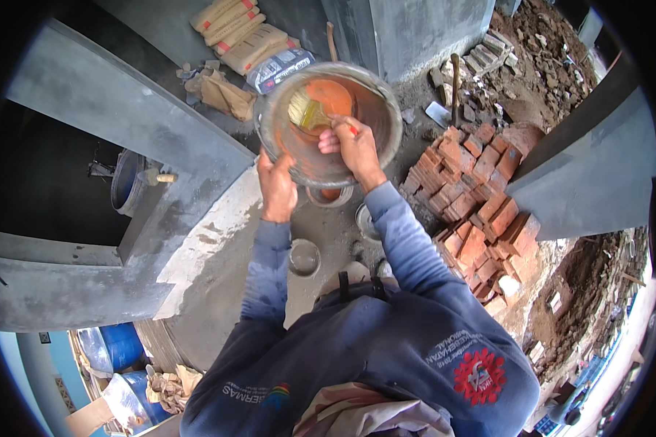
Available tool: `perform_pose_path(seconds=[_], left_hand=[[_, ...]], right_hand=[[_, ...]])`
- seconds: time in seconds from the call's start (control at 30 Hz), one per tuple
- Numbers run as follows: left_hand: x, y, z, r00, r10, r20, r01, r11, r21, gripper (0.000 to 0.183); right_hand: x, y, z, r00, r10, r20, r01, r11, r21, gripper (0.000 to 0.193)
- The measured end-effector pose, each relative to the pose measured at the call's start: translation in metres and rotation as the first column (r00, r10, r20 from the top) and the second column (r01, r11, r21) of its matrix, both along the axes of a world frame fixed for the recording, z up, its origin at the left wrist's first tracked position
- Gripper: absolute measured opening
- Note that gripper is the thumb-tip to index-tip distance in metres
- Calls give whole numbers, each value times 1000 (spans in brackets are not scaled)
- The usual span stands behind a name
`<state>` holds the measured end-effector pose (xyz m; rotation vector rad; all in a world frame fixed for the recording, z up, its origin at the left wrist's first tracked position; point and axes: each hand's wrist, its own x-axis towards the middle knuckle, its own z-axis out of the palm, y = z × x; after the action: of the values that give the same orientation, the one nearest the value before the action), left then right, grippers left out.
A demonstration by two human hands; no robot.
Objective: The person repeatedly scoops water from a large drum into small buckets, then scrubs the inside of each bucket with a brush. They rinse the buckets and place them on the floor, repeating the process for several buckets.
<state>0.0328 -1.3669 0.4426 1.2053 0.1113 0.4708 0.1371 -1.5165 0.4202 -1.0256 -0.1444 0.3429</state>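
Note:
My left hand (278,188) grips the near left rim of a round grey basin (383,125), which is tilted so its inside faces me. Orange-red liquid (332,95) pools on the basin's far side, and its walls are smeared with the same colour. In my right hand (357,149) is a wide paintbrush (310,115) with pale bristles, held over the basin's inside. Just beneath the basin's near rim, partly hidden by it, stands a smaller container (342,197) with some orange stuff in it.
Stacked red bricks (481,182) lie on my right, with rubble (539,58) beyond. Paper sacks (259,47) are piled ahead by the wall. A grey concrete pillar (153,116) stands on the left. Small round containers (304,258) sit on the floor near my feet.

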Motion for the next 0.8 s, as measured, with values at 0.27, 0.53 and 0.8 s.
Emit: perform_pose_path(seconds=[0.27,0.53,0.8], left_hand=[[-25,6,10,999,52,-3,-52,999,11,51],[-44,25,22,995,94,38,-97,993,68,53],[-60,56,34,984,169,47,-173,982,81,54]], right_hand=[[-15,6,13,979,-170,115,158,981,109,35],[-15,24,31,968,3,252,-20,998,65,36],[-43,79,31,966,-81,245,43,986,159,35]])
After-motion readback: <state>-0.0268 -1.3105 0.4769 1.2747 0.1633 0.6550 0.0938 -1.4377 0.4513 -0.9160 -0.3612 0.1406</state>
